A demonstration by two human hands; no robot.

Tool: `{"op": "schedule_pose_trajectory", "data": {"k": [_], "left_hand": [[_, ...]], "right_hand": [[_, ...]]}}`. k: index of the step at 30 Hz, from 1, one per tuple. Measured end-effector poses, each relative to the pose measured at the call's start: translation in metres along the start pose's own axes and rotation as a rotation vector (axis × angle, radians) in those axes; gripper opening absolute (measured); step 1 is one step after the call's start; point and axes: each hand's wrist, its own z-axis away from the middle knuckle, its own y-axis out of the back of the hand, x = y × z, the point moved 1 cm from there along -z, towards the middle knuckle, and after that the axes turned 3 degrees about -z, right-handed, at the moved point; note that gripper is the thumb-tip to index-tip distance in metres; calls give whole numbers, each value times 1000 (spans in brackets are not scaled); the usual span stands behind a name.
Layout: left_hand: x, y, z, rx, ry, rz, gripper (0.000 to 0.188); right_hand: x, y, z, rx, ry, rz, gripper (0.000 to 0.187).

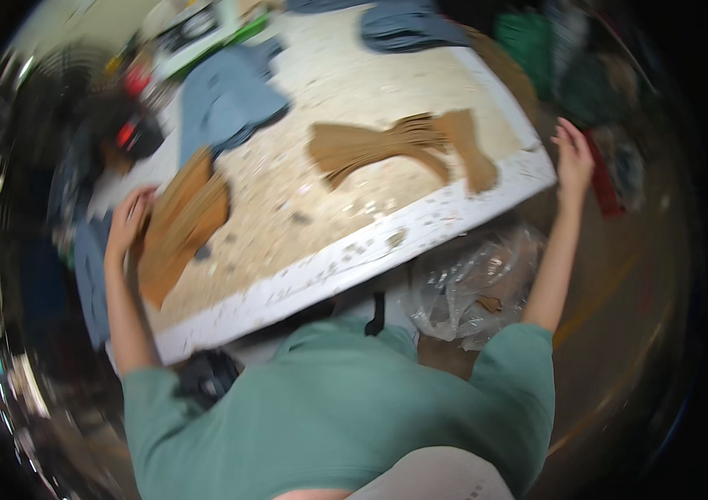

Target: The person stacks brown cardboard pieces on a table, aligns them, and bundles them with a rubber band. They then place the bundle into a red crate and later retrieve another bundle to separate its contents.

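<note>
A stack of brown cut pieces point(185, 221) lies at the table's left side. My left hand point(127, 221) is at the stack's outer edge, fingers apart and slightly bent; whether it touches the pieces is blurred. Out beyond the table's right corner, my right hand point(574, 162) hangs in the air with fingers stretched and nothing in it. Toward the middle right of the table, a fanned row of brown curved pieces point(370, 150) lies beside another small brown stack point(469, 150).
Blue-grey cut pieces point(229, 96) lie at the far left, with more blue-grey stacks point(408, 29) at the back. The white-edged table point(320, 279) is strewn with scraps. A clear plastic bag point(479, 287) hangs or stands below its front edge. Green bags point(525, 46) stand at the far right.
</note>
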Motion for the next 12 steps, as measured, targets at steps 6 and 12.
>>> {"op": "schedule_pose_trajectory", "data": {"k": [6, 12], "left_hand": [[-15, -16, -4, 8, -155, -52, 40], [6, -8, 36, -94, 84, -57, 47]], "right_hand": [[-166, -138, 145, -514, -1, -373, 21], [-231, -289, 299, -1121, -76, -655, 36]]}}
